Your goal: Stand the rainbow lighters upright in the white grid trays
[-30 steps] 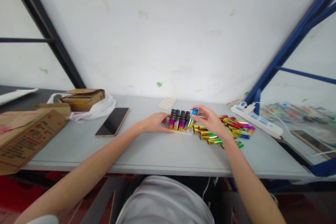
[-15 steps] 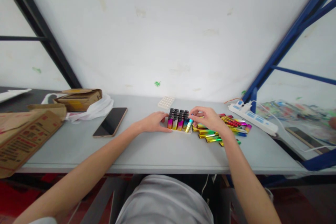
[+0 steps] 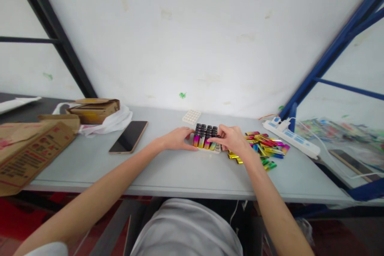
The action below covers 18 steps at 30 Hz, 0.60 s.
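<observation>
A small white tray (image 3: 207, 150) holds rows of upright shiny coloured tubes (image 3: 196, 141) with black tops. My left hand (image 3: 179, 139) grips the tray's left side, its thumb along the front corner and its fingers behind. At the front right, my right hand (image 3: 231, 139) is closed, with the thumb across a yellow-green tube (image 3: 213, 146) standing in the front row. Its other fingertips are partly hidden behind the tubes. A bare slot shows at the tray's front right corner. Just right of this hand lies a loose pile of similar metallic tubes (image 3: 264, 146).
Behind the filled tray lies another white slotted tray (image 3: 191, 117). To the left are a phone (image 3: 129, 137), a white plastic bag (image 3: 115, 122) and cardboard boxes (image 3: 45, 148). A power strip (image 3: 292, 138) with cables lies at right, beside a blue metal frame (image 3: 318, 72).
The tilted blue-and-gold tube in my right hand is no longer seen at the front right corner. My right hand has turned and moved slightly left over the front row. My left hand stays at the tray.
</observation>
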Each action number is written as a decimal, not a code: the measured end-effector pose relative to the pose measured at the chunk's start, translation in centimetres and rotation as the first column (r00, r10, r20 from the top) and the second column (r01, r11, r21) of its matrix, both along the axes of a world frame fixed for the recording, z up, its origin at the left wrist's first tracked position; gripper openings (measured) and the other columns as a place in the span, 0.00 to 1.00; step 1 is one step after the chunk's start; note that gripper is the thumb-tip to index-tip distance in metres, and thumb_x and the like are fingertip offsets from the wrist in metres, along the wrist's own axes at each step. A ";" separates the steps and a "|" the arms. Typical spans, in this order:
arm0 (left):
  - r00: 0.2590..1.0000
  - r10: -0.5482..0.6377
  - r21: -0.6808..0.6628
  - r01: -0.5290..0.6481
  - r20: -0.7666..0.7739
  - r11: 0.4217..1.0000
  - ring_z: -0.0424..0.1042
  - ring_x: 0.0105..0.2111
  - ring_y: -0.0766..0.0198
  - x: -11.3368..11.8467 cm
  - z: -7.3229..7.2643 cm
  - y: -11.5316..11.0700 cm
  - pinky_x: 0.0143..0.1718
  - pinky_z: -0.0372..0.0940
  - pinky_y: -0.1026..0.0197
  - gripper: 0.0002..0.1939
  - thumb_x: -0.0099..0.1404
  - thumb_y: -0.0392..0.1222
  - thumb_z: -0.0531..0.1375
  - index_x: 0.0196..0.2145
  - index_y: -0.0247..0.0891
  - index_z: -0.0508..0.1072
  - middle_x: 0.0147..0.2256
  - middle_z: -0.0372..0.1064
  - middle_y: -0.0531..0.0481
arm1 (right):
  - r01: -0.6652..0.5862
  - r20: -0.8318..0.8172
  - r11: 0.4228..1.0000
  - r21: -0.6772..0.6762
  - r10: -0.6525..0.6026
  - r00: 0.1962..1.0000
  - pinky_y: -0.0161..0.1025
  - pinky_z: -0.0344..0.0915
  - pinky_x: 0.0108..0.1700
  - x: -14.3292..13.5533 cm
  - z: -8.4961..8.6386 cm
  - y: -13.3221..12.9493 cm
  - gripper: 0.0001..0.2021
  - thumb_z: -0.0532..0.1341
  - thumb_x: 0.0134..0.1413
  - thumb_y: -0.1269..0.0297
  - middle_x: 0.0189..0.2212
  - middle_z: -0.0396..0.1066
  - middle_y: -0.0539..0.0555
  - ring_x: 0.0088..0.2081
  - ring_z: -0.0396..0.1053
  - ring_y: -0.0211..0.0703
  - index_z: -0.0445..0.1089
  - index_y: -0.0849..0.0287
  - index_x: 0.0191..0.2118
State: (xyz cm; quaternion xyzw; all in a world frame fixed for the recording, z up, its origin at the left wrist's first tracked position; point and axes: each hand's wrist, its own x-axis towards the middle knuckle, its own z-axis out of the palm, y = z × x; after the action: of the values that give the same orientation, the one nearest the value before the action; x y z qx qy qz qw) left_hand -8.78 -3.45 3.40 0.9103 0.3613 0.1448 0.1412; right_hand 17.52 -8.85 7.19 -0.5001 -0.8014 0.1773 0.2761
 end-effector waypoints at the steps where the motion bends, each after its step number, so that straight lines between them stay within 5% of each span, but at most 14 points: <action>1: 1.000 0.002 0.001 -0.002 -0.004 1.000 0.69 0.35 0.55 0.0 0.0 0.0 0.37 0.61 0.58 0.31 0.56 0.69 0.63 0.41 0.37 0.73 0.35 0.71 0.47 | -0.002 0.004 1.000 0.017 0.002 1.000 0.36 0.57 0.23 0.1 -0.1 0.1 0.25 0.65 0.53 0.39 0.14 0.64 0.44 0.17 0.66 0.40 0.58 0.54 0.26; 8: 0.999 -0.004 0.013 0.005 -0.038 1.000 0.69 0.36 0.54 0.0 0.0 0.0 0.38 0.62 0.58 0.31 0.58 0.69 0.63 0.42 0.36 0.72 0.36 0.71 0.46 | -0.027 -0.070 0.998 -0.051 0.023 0.997 0.35 0.58 0.22 -0.5 -0.4 -0.4 0.26 0.65 0.52 0.37 0.13 0.64 0.44 0.16 0.66 0.40 0.58 0.53 0.26; 18: 1.000 -0.008 0.003 0.008 -0.030 1.000 0.69 0.37 0.54 0.1 0.3 -0.2 0.39 0.62 0.58 0.31 0.58 0.68 0.63 0.43 0.36 0.72 0.37 0.71 0.46 | 0.004 0.064 0.999 -0.033 -0.002 0.998 0.35 0.53 0.20 0.2 0.2 0.2 0.27 0.64 0.51 0.34 0.12 0.61 0.44 0.14 0.62 0.38 0.60 0.54 0.25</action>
State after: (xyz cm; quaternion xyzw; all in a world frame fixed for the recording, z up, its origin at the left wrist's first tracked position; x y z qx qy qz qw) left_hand -8.71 -3.64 3.67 0.9139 0.3595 0.1312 0.1351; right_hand 17.73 -8.65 7.41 -0.5112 -0.8060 0.1741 0.2424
